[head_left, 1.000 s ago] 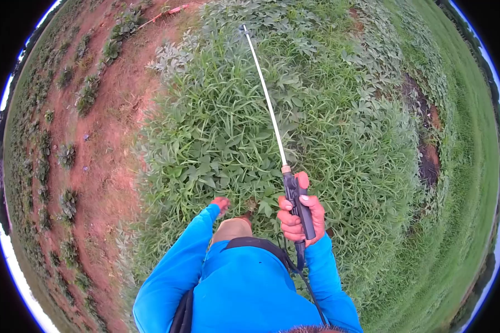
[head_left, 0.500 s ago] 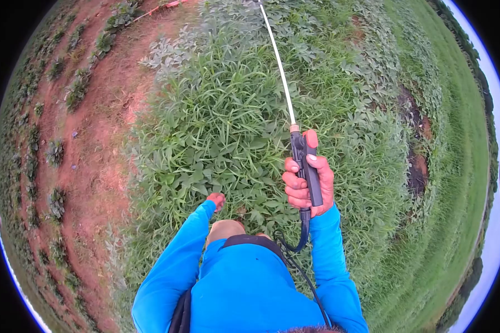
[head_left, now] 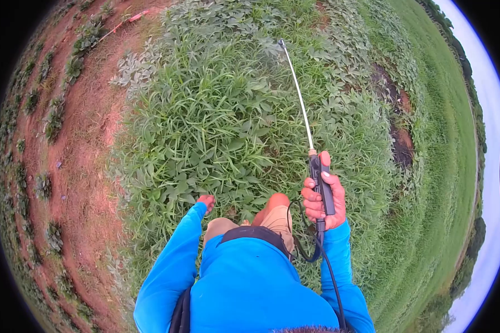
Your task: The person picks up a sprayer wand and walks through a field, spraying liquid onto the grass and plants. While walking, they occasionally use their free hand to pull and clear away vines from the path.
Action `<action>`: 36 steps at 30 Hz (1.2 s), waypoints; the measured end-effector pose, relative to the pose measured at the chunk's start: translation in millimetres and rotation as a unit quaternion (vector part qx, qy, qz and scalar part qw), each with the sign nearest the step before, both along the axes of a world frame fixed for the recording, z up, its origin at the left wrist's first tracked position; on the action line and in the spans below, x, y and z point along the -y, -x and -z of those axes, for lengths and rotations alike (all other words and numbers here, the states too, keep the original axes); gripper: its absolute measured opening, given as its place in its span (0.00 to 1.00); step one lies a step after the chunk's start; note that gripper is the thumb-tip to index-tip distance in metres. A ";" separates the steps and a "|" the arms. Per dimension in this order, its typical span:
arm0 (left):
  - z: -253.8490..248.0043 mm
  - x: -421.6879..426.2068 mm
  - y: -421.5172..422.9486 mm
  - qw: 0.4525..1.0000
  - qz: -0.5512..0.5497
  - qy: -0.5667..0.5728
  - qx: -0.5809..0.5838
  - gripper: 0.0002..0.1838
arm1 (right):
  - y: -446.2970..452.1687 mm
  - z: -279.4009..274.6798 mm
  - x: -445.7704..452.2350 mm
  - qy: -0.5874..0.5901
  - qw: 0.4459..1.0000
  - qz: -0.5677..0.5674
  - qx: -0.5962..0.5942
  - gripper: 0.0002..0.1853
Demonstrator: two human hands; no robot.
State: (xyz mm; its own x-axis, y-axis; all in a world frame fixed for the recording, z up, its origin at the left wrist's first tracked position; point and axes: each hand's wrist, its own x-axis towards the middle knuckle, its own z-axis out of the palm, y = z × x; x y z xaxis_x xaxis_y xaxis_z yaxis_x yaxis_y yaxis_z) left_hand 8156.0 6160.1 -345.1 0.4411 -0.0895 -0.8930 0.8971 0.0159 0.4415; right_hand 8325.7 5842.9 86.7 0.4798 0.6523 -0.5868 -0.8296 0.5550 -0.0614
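My right hand (head_left: 329, 201) is wrapped round the black handle of a sprayer wand (head_left: 303, 105). Its long pale tube points forward, and faint spray shows near the nozzle (head_left: 282, 43) above the leaves. A red piece (head_left: 324, 159) sits at the top of the handle beside my thumb. From the handle's lower end a black hose (head_left: 316, 252) loops down along my right sleeve. My left hand (head_left: 207, 202) hangs low over the weeds (head_left: 205, 139), its fingers curled; whether anything is inside them is hidden.
Dense grass and broad-leaved plants surround my legs (head_left: 275, 216). Bare reddish soil (head_left: 89, 188) with rows of leafy plants (head_left: 54, 119) lies to the left. On the right is a dark patch of ground (head_left: 401, 145), then a green grassy field (head_left: 450, 139). A red strip (head_left: 129, 21) lies far left.
The sprayer wand and my right hand have shifted right and down in view, bringing the nozzle into sight. My right knee now shows forward of my waist. My left hand has moved slightly left.
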 end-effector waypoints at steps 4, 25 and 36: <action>0.6 9.2 -15.0 1.000 -0.017 0.013 -0.001 0.16 | 17.0 -9.4 20.8 0.079 0.996 0.049 0.004 0.17; 4.8 26.6 -145.9 0.999 0.042 -0.004 -0.029 0.15 | 4.6 23.1 94.2 0.250 0.919 0.304 0.032 0.15; 25.0 32.2 -155.8 0.997 0.043 -0.044 -0.036 0.16 | -69.5 65.7 83.1 -0.040 0.992 0.121 0.006 0.16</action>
State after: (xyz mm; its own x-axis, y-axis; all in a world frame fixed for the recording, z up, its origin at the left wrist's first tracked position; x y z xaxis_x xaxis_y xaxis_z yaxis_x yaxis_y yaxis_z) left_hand 8311.8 6128.0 -370.0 0.3692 -0.0437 -0.9283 0.9231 -0.0982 0.3717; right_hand 8395.2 5759.8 21.0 0.6343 0.5616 -0.5313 -0.6711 0.7411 -0.0179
